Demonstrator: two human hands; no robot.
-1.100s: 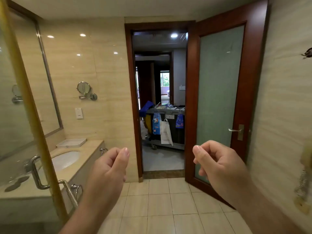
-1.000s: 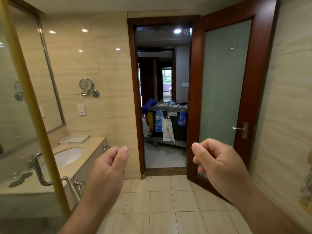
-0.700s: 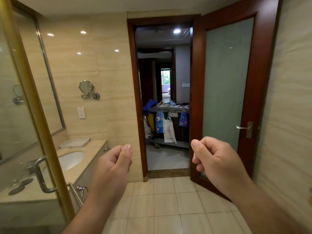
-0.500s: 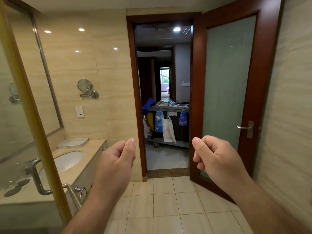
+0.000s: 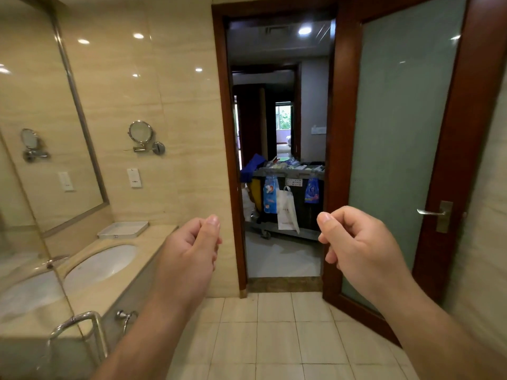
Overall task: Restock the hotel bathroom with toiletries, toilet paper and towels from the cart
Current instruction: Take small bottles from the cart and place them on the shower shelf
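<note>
Heading for the cart, hands bare

Walking out comes first. The tray at nine o'clock, behind the sink, looks the place for toiletries. The left hand, at seven, is raised with fingers curled in, holding nothing. The cart waits at twelve beyond the doorway, well apart from both hands. The right hand, at five, mirrors the left, curled and empty. Best go straight through, keeping off the door at two.
</note>
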